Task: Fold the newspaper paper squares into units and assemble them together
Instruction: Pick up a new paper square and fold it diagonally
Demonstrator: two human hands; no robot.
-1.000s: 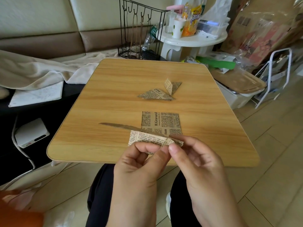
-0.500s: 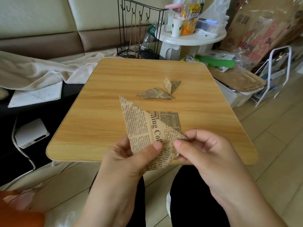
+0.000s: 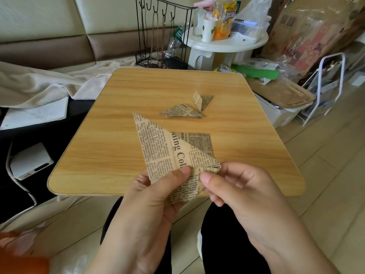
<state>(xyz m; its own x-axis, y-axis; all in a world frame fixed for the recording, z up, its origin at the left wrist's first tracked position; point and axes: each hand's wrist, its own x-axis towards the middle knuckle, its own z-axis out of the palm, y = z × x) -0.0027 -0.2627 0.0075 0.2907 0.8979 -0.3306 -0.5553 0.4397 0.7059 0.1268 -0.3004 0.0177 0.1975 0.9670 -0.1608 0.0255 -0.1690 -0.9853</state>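
A partly folded newspaper sheet (image 3: 160,149) stands tilted up over the near edge of the wooden table (image 3: 122,123), one long point rising to the upper left. My left hand (image 3: 158,196) pinches its lower middle, thumb on top. My right hand (image 3: 235,186) pinches the crumpled right corner between thumb and fingers. A flat newspaper square (image 3: 199,141) lies on the table behind the held sheet, mostly hidden by it. Two folded units lie farther back: a flat triangular one (image 3: 181,112) and a smaller one with a raised flap (image 3: 201,99).
A black wire rack (image 3: 162,34) and a white round side table (image 3: 227,42) with cups and snack bags stand beyond the table. A lidded bin (image 3: 280,99) sits to the right, a beige cloth (image 3: 43,84) and white box (image 3: 29,161) to the left.
The sheet, held nearly edge-on a second ago, has been turned up so its printed face shows. Both hands have dropped slightly toward me and keep their pinch.
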